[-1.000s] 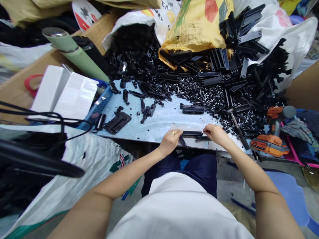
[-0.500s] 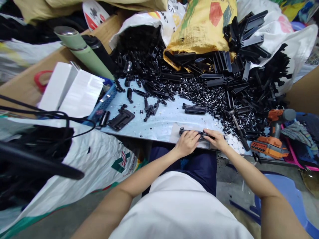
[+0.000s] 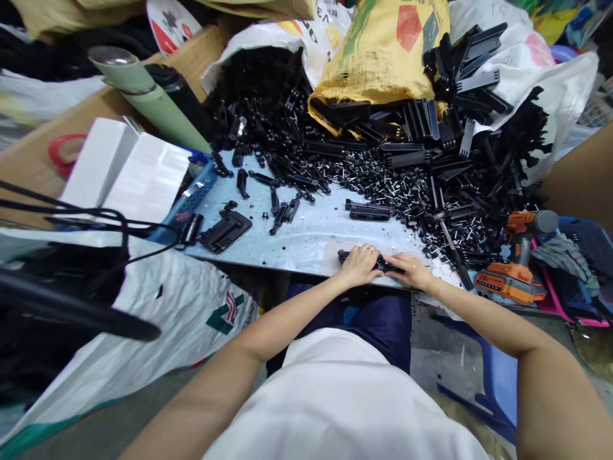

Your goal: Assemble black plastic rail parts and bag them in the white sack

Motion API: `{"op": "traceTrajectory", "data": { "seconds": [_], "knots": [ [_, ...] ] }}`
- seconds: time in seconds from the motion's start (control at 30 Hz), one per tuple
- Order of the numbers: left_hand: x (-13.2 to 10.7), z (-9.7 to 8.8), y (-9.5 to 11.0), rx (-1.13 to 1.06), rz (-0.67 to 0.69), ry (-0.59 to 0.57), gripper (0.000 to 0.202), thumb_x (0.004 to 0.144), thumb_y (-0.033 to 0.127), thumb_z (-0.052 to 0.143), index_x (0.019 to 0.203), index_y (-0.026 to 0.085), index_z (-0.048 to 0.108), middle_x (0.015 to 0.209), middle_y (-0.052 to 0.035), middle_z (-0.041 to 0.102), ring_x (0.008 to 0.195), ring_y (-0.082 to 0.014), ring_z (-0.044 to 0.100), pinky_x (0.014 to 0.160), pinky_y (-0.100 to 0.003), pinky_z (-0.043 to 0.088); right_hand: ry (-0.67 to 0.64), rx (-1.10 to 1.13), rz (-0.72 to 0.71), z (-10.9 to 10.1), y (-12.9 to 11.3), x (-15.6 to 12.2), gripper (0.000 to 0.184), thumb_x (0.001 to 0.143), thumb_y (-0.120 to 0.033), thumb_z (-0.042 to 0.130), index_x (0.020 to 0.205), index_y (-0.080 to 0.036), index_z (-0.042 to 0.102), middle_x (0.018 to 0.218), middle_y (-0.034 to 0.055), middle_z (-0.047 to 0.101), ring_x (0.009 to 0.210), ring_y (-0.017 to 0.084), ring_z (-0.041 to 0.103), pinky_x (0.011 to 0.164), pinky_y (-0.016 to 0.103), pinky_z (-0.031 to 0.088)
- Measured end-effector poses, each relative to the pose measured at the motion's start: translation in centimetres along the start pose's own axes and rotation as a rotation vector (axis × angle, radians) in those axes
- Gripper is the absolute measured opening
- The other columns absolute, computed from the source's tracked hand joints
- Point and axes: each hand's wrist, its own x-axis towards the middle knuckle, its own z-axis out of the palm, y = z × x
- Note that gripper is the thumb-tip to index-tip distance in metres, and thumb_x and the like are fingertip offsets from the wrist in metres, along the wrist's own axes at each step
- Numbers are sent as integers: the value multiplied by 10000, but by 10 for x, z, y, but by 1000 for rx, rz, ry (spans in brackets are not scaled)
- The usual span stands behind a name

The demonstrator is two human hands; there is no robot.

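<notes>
A long black plastic part [image 3: 341, 256] lies at the table's front edge, on a pale grey patch, mostly hidden under my hands. My left hand [image 3: 360, 266] is closed over its middle, fingers wrapped on top. Against its right end press the fingertips of my right hand [image 3: 410, 271], also closed. The fingertips of the two hands almost meet. Just beyond, another long black plastic part [image 3: 370, 211] rests on the blue tabletop [image 3: 306, 239].
Heaps of small bolts [image 3: 383, 179] and black parts cover the back. An orange cordless drill [image 3: 514, 268] and a T-handled tool [image 3: 453, 246] lie right. Left are a black bracket [image 3: 226, 231], a blue basket [image 3: 194, 195] and a green flask [image 3: 158, 108]. A white sack [image 3: 182, 294] stands beside my left arm.
My right hand has moved left along the black plastic part, closer to my left hand, covering more of it. The whole view has shifted slightly.
</notes>
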Motion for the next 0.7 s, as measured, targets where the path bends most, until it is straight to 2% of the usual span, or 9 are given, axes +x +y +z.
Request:
{"op": "traceTrajectory", "data": {
  "seconds": [0.13,0.2,0.27,0.33,0.37,0.43,0.5,0.6,0.7],
  "knots": [
    [2,4,-2,-2,20,44,429,804,392,704,1036,97,496,1034,-123,499,1011,-271,451,846,-356,387,-70,26,-106,-6,11,4,435,888,-454,439,1206,-184,560,894,91,610,790,140,581,678,250,489],
    [-4,7,-2,-12,49,134,425,800,379,701,1052,101,503,1045,-123,501,1019,-271,452,866,-367,385,-45,9,-105,-9,8,4,420,895,-436,436,1197,-173,562,873,87,616,787,140,579,677,249,484],
    [-16,11,-2,-31,90,274,340,840,348,636,1061,116,520,1043,-117,511,1022,-263,459,896,-376,374,16,-53,-71,-12,-3,5,403,901,-412,435,1182,-156,568,903,100,625,813,152,576,693,266,479],
    [-32,14,-2,-34,16,385,207,893,313,519,957,123,571,945,-111,539,960,-254,494,863,-368,390,70,-147,-25,-12,-18,12,388,905,-394,430,1165,-147,579,970,119,625,863,175,567,728,298,470],
    [-39,14,-1,-25,-79,394,223,906,309,475,872,120,589,867,-112,545,906,-254,513,819,-359,406,81,-185,-6,-11,-26,19,384,910,-385,419,1165,-148,582,1003,126,620,890,184,561,752,314,463],
    [-50,13,3,-5,-327,306,296,907,322,459,748,113,594,740,-115,538,805,-257,538,725,-337,423,70,-204,5,-4,-41,38,403,923,-388,383,1199,-158,566,1069,133,603,960,198,544,813,341,447],
    [-55,9,8,-14,-514,146,274,890,323,499,775,104,616,742,-121,556,785,-261,555,693,-321,433,19,-166,-13,6,-52,59,456,928,-432,342,1253,-172,527,1164,136,562,1052,210,512,885,368,426],
    [-51,1,17,-59,-639,-18,262,899,319,496,880,99,638,811,-130,584,802,-257,576,702,-304,449,-75,-86,-11,24,-58,81,499,936,-461,283,1297,-184,486,1215,130,520,1074,202,501,898,359,434],
    [-44,-5,21,-90,-693,-69,291,919,326,465,923,93,640,830,-140,590,818,-261,585,722,-303,459,-93,-39,34,34,-56,85,497,951,-426,241,1308,-169,473,1098,123,554,975,177,527,849,326,461]
  ]
}}
